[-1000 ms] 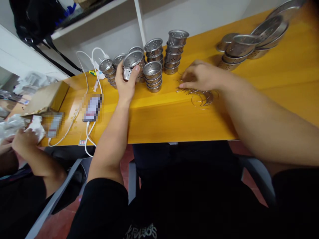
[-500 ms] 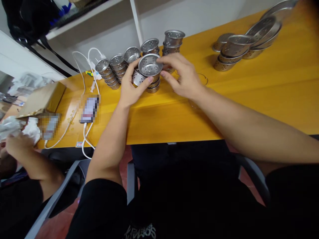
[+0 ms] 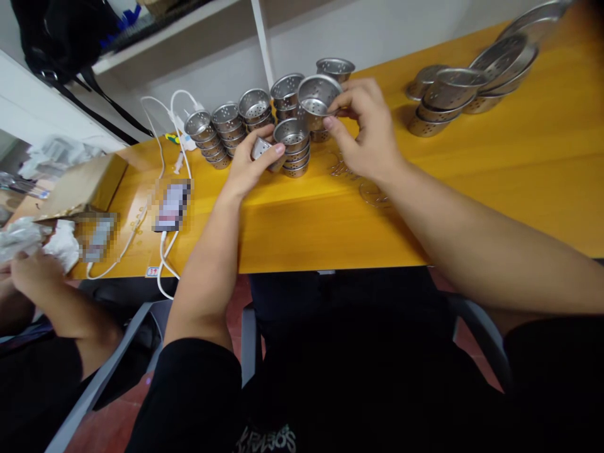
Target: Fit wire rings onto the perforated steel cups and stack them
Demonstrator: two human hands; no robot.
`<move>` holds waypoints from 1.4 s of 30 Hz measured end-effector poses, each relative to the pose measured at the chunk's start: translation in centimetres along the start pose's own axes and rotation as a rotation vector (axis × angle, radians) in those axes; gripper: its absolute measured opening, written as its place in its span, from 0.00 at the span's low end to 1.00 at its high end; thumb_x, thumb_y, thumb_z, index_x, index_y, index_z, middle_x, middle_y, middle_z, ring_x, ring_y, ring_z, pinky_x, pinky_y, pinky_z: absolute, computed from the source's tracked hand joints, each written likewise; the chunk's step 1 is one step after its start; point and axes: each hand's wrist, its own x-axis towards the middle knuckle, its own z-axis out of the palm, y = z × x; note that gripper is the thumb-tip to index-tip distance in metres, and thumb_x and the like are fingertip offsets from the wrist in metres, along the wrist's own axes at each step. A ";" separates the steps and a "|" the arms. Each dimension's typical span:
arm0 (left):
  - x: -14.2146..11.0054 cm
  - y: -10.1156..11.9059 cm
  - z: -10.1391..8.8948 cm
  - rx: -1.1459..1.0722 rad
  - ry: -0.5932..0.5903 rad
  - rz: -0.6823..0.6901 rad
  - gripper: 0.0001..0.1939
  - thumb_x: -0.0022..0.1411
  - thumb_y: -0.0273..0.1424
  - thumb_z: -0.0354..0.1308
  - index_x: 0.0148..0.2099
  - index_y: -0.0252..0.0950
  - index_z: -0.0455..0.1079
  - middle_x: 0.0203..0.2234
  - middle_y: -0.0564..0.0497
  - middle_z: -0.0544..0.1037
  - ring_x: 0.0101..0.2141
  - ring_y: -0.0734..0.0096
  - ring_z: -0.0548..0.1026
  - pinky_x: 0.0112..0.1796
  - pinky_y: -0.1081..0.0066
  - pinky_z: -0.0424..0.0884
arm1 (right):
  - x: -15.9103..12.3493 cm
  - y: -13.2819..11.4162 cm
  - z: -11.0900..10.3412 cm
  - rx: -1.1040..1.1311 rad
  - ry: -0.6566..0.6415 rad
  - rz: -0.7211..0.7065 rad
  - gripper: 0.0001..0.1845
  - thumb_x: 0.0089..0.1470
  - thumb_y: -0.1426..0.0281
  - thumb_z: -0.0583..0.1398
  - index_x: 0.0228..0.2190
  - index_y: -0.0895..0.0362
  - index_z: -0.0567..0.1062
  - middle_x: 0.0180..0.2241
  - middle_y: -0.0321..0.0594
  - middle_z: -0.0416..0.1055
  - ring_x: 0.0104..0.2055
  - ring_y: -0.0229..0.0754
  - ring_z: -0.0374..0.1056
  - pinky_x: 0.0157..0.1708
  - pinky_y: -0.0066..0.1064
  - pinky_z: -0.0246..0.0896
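Note:
My right hand (image 3: 363,126) is closed on the rim of a perforated metal cup (image 3: 312,112), raised above the table and tilted a little. My left hand (image 3: 252,162) is closed around another perforated metal cup (image 3: 262,150), lying on its side and partly hidden by the thumb and fingers. Just right of the left hand stands a front stack of perforated cups (image 3: 296,156). Behind the hands are more stacks in a row, among them a left stack (image 3: 207,143), a second stack (image 3: 229,126) and a back right stack (image 3: 336,68), partly covered by the raised cup.
Perforated cups and wide metal dishes (image 3: 503,63) are piled at the right on the yellow table (image 3: 472,195). Thin wire rings (image 3: 375,194) lie below my right hand. A phone (image 3: 172,206) with white cables lies left. Another person's hand (image 3: 35,274) is at far left, beside a cardboard box (image 3: 87,185).
My right hand has lifted the top cup off the front stack and moved it up and to the right. My left hand stays beside that stack with its own cup.

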 end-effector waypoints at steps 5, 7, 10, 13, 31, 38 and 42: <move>-0.8 2.4 1.8 -0.049 -0.050 0.007 0.47 0.62 0.72 0.70 0.71 0.48 0.77 0.64 0.42 0.86 0.67 0.39 0.83 0.72 0.34 0.77 | -0.1 0.0 0.8 -0.070 -0.119 -0.045 0.29 0.72 0.34 0.58 0.65 0.29 0.79 0.66 0.40 0.78 0.76 0.71 0.64 0.72 0.73 0.67; -1.0 3.1 2.3 -0.056 -0.078 0.001 0.48 0.61 0.72 0.71 0.71 0.48 0.77 0.65 0.41 0.86 0.67 0.39 0.83 0.73 0.34 0.76 | 0.0 0.2 0.7 -0.089 -0.148 -0.074 0.29 0.72 0.36 0.60 0.66 0.28 0.78 0.65 0.41 0.78 0.76 0.70 0.65 0.73 0.73 0.68; -1.0 3.4 2.6 -0.062 -0.112 0.006 0.49 0.61 0.72 0.71 0.72 0.47 0.76 0.68 0.41 0.84 0.69 0.38 0.82 0.74 0.34 0.74 | 0.1 0.3 0.3 -0.096 -0.154 -0.102 0.27 0.71 0.37 0.63 0.65 0.29 0.78 0.67 0.40 0.77 0.75 0.70 0.66 0.73 0.73 0.68; -1.0 3.4 2.8 -0.074 -0.138 0.035 0.49 0.61 0.72 0.72 0.72 0.47 0.75 0.70 0.41 0.83 0.72 0.39 0.80 0.75 0.35 0.74 | 0.2 0.3 -0.1 -0.097 -0.173 -0.093 0.26 0.71 0.37 0.63 0.64 0.28 0.79 0.68 0.37 0.76 0.76 0.70 0.66 0.73 0.72 0.69; -0.8 3.4 3.0 -0.045 -0.215 0.113 0.48 0.64 0.67 0.74 0.75 0.43 0.73 0.73 0.39 0.80 0.76 0.37 0.76 0.80 0.37 0.67 | 0.8 1.0 0.3 -0.048 -0.188 -0.181 0.25 0.68 0.35 0.67 0.59 0.29 0.86 0.63 0.39 0.80 0.76 0.70 0.66 0.67 0.71 0.74; -0.9 3.8 3.0 -0.049 -0.225 0.140 0.46 0.66 0.65 0.74 0.74 0.44 0.73 0.72 0.41 0.81 0.75 0.38 0.77 0.80 0.38 0.68 | 0.4 0.6 0.1 -0.047 -0.271 -0.256 0.27 0.72 0.44 0.67 0.68 0.30 0.82 0.72 0.37 0.72 0.82 0.70 0.57 0.74 0.72 0.69; -1.0 3.4 3.2 -0.025 -0.242 0.135 0.49 0.66 0.67 0.72 0.77 0.45 0.71 0.71 0.39 0.81 0.77 0.34 0.74 0.80 0.33 0.66 | 0.6 0.8 -0.2 -0.089 -0.269 -0.260 0.21 0.72 0.46 0.68 0.62 0.29 0.86 0.69 0.36 0.76 0.80 0.71 0.61 0.72 0.74 0.71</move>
